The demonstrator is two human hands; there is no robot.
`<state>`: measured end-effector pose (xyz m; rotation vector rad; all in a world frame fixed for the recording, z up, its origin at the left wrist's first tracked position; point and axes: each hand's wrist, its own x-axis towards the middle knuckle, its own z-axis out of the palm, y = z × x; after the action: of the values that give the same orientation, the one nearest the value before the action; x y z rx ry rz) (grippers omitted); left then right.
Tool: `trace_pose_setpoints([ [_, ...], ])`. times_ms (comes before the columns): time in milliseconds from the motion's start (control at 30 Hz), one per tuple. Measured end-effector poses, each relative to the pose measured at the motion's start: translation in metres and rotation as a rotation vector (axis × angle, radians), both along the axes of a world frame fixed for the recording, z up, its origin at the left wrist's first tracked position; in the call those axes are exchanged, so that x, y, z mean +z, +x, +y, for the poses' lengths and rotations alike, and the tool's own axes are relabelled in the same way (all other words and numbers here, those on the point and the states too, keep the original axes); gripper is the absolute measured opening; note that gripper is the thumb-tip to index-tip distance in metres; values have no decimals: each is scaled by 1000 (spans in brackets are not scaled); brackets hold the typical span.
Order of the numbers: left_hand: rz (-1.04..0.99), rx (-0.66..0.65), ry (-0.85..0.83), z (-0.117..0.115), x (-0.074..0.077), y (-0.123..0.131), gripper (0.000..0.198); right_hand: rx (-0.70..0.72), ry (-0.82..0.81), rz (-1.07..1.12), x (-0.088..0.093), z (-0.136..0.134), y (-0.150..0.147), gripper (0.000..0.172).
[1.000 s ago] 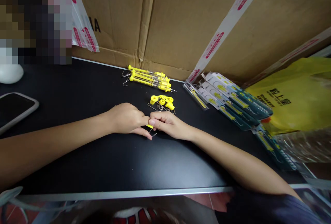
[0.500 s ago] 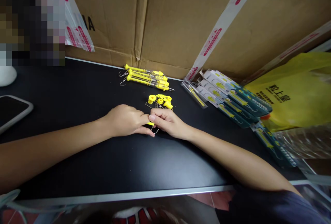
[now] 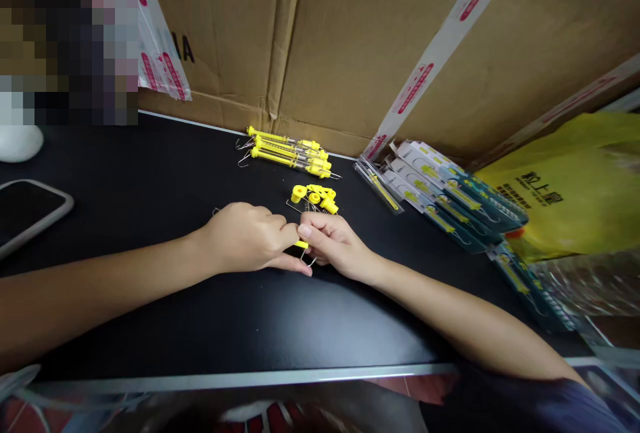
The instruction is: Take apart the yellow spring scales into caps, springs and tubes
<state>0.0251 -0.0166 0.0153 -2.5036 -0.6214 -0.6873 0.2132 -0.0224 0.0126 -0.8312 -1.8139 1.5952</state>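
My left hand [image 3: 247, 240] and my right hand [image 3: 334, 244] meet fingertip to fingertip on the black table [image 3: 165, 180]. Together they pinch a small yellow piece with a wire hook [image 3: 303, 246] hanging below it. Most of that piece is hidden by my fingers. Just beyond my right hand lies a little heap of loose yellow parts and springs [image 3: 315, 198]. Farther back, several assembled yellow spring scales [image 3: 287, 150] lie side by side near the cardboard.
Packaged scales in teal cards [image 3: 450, 196] fan out at the right, beside a yellow plastic bag [image 3: 570, 186]. A phone [image 3: 27, 210] and a white object [image 3: 20, 141] sit at the left. Cardboard boxes [image 3: 350, 40] wall the back.
Both hands have shifted slightly to the right, still pinching the yellow piece between them. The hook now hangs a little lower and farther right.
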Motion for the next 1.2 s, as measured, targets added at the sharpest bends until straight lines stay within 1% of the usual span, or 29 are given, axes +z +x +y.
trace_pose_setpoints([
  [133, 11, -4, -57, 1, 3, -1, 53, -4, -205, 119, -1, -5, -2, 36],
  [200, 10, -20, -123, 0, 4, 0, 53, -13, -241, 133, -1, -7, -3, 35],
  [233, 5, -30, -166, -2, 4, 1, 52, -30, -224, 127, -1, -8, -3, 35],
  [333, -10, -92, -285, -12, -1, 7, 46, -96, -125, 114, 2, -9, -5, 35],
  [367, -9, -129, -298, -16, -3, 10, 47, -102, -99, 114, 3, -9, -5, 36],
  [433, -32, -159, -283, -22, -6, 13, 47, -92, -64, 106, 7, -6, -3, 36],
  [500, -59, -135, -251, -23, -6, 13, 47, -143, 4, 87, 11, 2, 3, 37],
  [533, -69, -114, -237, -22, -6, 12, 47, -233, 57, 85, 13, 9, 8, 37],
  [600, -71, -77, -222, -18, -4, 8, 47, -450, 251, 104, 15, 25, 19, 40],
  [633, -64, -56, -231, -15, -3, 7, 46, -510, 315, 78, 14, 34, 26, 40],
  [667, -52, -34, -253, -13, -3, 6, 44, -539, 367, 26, 13, 43, 31, 39],
  [733, -20, 21, -335, -11, -2, 5, 35, -566, 476, -116, 8, 57, 40, 40],
  [800, 4, 77, -427, -10, -2, 6, 22, -555, 564, -254, 1, 64, 44, 39],
  [867, 15, 128, -500, -9, -2, 7, 11, -540, 608, -368, -5, 66, 43, 37],
  [933, 13, 174, -548, -8, -1, 7, 5, -539, 610, -437, -11, 67, 41, 34],
  [1067, -20, 206, -609, -4, 0, 8, 8, -556, 620, -448, -17, 71, 38, 26],
  [1200, -19, 154, -607, -1, -3, 9, 17, -542, 661, -440, -21, 78, 36, 24],
])
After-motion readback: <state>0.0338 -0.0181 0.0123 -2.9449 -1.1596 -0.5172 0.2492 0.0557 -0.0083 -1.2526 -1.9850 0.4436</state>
